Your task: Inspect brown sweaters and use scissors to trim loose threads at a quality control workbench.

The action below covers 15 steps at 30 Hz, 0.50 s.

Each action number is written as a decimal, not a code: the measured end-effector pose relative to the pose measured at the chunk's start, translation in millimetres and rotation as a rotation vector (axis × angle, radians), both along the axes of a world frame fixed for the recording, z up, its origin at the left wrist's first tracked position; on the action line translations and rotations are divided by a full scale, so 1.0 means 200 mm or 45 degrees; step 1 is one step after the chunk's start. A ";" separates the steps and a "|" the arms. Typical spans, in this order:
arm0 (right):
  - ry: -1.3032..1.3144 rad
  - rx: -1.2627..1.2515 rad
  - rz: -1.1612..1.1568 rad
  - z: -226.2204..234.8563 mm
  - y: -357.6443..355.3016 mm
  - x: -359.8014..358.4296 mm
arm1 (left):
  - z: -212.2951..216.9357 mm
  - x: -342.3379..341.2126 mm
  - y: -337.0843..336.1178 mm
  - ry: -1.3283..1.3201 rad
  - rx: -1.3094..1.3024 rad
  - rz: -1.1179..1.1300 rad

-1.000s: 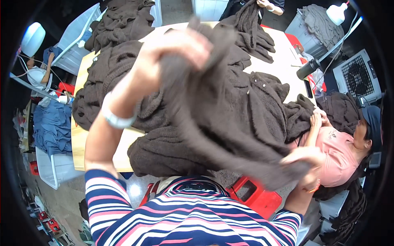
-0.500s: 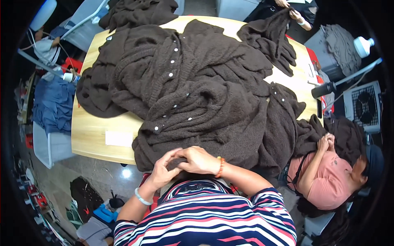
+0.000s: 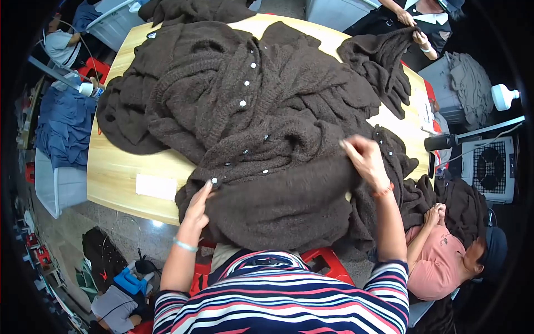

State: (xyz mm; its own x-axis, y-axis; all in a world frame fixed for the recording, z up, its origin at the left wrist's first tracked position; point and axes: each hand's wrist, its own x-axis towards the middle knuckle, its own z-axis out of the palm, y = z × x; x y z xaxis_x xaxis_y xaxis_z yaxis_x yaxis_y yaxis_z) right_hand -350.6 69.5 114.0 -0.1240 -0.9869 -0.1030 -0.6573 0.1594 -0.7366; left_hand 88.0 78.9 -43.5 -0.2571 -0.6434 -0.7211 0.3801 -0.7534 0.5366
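The pale worktop (image 3: 119, 170) gives bare room along its left edge and at the upper right; the brown knitted pile (image 3: 206, 89) fills its middle and reaches over the front edge. The blurred brown garment (image 3: 278, 195) is at this front edge, its long axis running left to right, the right end slightly farther from the person. White paper (image 3: 156, 187) lies near the left front edge. Right grip (image 3: 368, 160) curls at the garment's right end, left grip (image 3: 196, 209) is at its left; whether they clamp it, I cannot tell
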 end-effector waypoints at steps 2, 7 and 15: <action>0.400 -0.299 0.051 -0.05 -0.20 0.14 | -0.02 -0.12 -0.06 -0.205 -0.136 0.095; 0.592 -0.217 0.481 -0.38 -0.58 0.32 | 0.00 -0.22 -0.13 -0.351 -0.213 0.134; 0.414 0.012 0.466 -0.46 -0.34 0.34 | 0.40 -0.02 -0.06 -0.254 -0.489 0.333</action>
State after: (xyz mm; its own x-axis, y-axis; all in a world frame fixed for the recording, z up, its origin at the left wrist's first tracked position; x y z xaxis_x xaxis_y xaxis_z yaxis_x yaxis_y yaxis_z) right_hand -283.2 0.7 22.7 0.2035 -0.9710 -0.1255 -0.8672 -0.1193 -0.4835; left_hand 83.3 66.4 35.9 0.0663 -0.8964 -0.4383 0.3916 -0.3806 0.8377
